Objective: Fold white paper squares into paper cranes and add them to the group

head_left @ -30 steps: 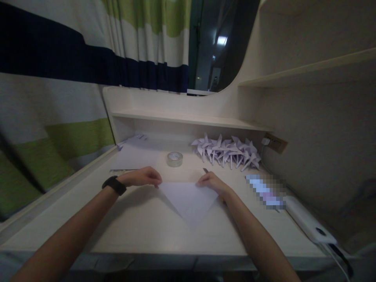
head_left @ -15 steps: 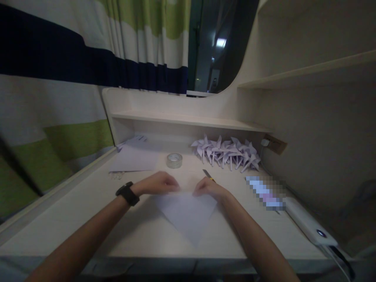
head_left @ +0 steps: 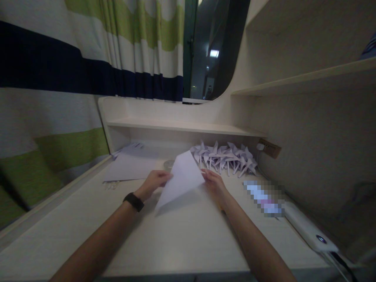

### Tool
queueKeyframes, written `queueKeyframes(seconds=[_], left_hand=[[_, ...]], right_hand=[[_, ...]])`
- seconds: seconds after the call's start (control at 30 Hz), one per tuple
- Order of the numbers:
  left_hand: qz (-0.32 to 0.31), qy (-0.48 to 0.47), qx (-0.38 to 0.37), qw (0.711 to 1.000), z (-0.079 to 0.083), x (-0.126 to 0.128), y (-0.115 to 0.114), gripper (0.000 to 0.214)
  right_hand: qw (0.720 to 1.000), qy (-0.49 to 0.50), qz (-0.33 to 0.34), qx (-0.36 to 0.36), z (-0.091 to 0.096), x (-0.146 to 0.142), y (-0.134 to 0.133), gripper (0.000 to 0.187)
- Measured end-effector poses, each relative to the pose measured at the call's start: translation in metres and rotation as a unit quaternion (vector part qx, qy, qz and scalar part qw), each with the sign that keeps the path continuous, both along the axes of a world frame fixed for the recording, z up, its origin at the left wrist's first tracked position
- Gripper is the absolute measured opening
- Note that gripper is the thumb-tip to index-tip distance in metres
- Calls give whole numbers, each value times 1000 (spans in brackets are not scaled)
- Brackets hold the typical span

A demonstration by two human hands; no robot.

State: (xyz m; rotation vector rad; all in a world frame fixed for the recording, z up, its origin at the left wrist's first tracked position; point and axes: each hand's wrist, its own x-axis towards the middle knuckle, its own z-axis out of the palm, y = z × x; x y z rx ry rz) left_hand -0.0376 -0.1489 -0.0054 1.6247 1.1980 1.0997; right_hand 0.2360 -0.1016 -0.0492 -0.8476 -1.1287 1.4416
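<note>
A folded white sheet of paper (head_left: 182, 178) is held up at a tilt above the desk, between both hands. My left hand (head_left: 155, 182), with a dark watch (head_left: 133, 201) on the wrist, pinches its left edge. At the right corner, my right hand (head_left: 214, 184) has its fingers closed on the same paper. Behind the sheet, a roll of clear tape (head_left: 168, 164) is partly hidden. Under my right wrist a bit of a yellow cutter knife (head_left: 219, 204) shows; my arm covers the rest.
Several paper pinwheels (head_left: 225, 156) lie in a row at the back right. A stack of white paper (head_left: 129, 162) is at the back left, small pieces (head_left: 111, 185) beside it. On the right are a blurred-out phone (head_left: 264, 199) and a white elongated device (head_left: 310, 227) with a cable.
The paper has been lifted off the desk and turned, its point now toward the lower left. Both hands have shifted to its sides. The camera view has tilted slightly up.
</note>
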Motion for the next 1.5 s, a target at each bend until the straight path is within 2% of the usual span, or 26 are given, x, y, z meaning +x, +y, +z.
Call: queueKeyframes(seconds=[0.07,0.1,0.17,0.3,0.4,0.57,0.67,0.87,1.03,1.3,1.5], left_hand=[[72,-106,-11,992,-9,9,0,41],[85,-139,-22,986,-15,15,0,43],[71,-184,-47,979,-28,26,0,47],[6,-188,-85,978,-42,36,-4,52],[-30,-148,-103,983,-40,27,-5,53],[12,-109,-63,992,-34,-2,3,42],[9,-72,-66,995,-37,-10,7,36],[-51,-59,-100,992,-35,-9,3,37],[-65,-50,-112,990,-31,-7,-1,37],[-120,-72,-134,981,-37,-10,1,39],[-117,-115,-139,977,-37,-9,2,35]], right_hand=[[997,57,41,-26,-7,-11,-2,50],[995,67,66,-35,-12,-18,-3,53],[993,61,94,-43,-20,-31,-8,58],[998,23,58,-18,-29,-41,-14,47],[998,-18,54,-28,-29,-34,-14,38],[992,-57,101,-40,-26,-23,-12,33],[992,-69,105,-33,-26,-23,-12,35],[992,-102,65,-25,-21,-23,-14,37],[990,-85,108,-22,-16,-21,-17,39],[988,-80,134,-18,-17,-22,-18,41],[987,-63,148,-29,-11,-23,-21,38]])
